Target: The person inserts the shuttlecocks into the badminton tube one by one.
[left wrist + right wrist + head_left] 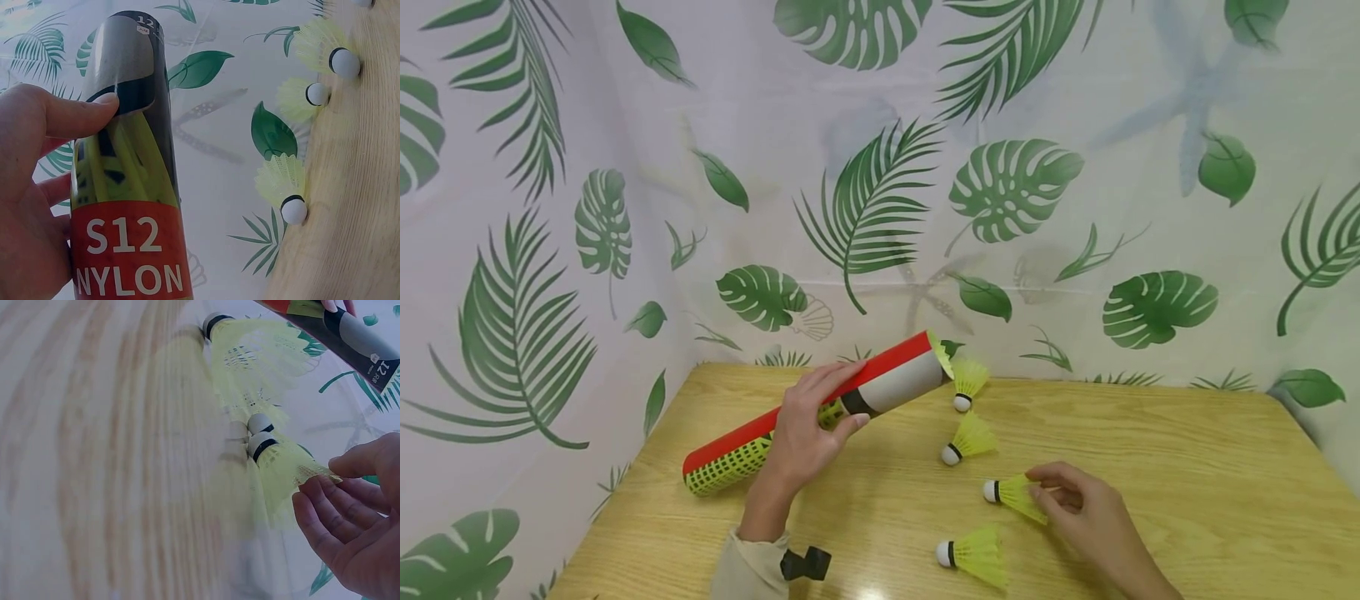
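Note:
My left hand [808, 429] grips a shuttlecock tube [895, 383] round its middle, the thumb over the dark band. The tube is red, grey and yellow-green, and it slants with its jagged-rimmed end up to the right. "S12 NYLON" is printed on its red label [128, 250]. On the right, my right hand [1093, 512] pinches the skirt edge of a yellow shuttlecock [278, 469] between thumb and fingers, its white cork pointing left. Near it lies another shuttlecock [977, 556], closer to the front. Two more, a middle shuttlecock [973, 435] and a back shuttlecock [970, 379], lie by the tube's raised end.
The wooden table [1210, 467] carries all of this. Behind it and along the left hangs a white cloth [880, 108] printed with green leaves, meeting the table's back edge. A black strap piece [805, 564] sits at the left sleeve [748, 567].

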`<control>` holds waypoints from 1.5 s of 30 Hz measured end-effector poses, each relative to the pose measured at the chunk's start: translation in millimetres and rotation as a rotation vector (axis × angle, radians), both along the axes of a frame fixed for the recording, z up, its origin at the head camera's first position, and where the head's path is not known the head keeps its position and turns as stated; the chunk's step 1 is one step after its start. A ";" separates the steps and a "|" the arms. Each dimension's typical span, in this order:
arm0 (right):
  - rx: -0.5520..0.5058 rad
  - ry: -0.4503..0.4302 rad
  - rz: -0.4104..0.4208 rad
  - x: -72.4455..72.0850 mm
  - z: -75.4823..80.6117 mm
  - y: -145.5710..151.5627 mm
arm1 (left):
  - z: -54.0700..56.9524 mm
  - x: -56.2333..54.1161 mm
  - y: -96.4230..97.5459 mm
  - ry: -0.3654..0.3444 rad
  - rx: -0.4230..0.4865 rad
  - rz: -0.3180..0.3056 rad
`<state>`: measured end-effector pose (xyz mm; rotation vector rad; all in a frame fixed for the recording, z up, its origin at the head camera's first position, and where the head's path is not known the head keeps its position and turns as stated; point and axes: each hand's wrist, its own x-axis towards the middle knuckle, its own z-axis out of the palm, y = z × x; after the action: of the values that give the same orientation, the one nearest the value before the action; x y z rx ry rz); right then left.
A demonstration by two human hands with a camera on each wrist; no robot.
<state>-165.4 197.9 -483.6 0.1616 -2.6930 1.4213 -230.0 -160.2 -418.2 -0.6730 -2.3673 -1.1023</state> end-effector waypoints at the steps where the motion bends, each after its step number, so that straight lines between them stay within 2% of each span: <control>1: -0.002 0.015 -0.001 0.5 1.3 0.3 | 0.4 -0.2 0.2 0.001 -0.001 0.001; 6: 0.016 0.067 -0.014 1.5 9.9 2.4 | 1.4 -1.0 1.0 0.007 0.001 -0.006; 10: 0.032 0.149 -0.031 1.2 17.0 4.6 | 1.7 -0.8 1.4 0.008 0.004 -0.009; 21: -0.074 0.377 -0.032 -10.4 52.0 2.4 | 1.3 1.0 2.5 0.005 0.000 -0.011; 29: -0.155 0.411 -0.034 -21.3 69.7 -4.2 | -1.3 -1.0 7.9 0.008 -0.024 -0.040; 38: -0.201 0.438 -0.043 -30.7 82.8 -13.0 | -5.4 -0.1 9.5 0.020 -0.036 -0.030; 45: -0.281 0.462 -0.039 -35.8 92.8 -21.2 | -6.7 -1.4 9.7 0.027 -0.050 -0.035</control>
<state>-201.2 176.7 -390.9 0.3623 -2.0992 1.5107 -231.5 -150.5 -424.9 -0.7444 -2.3755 -1.0454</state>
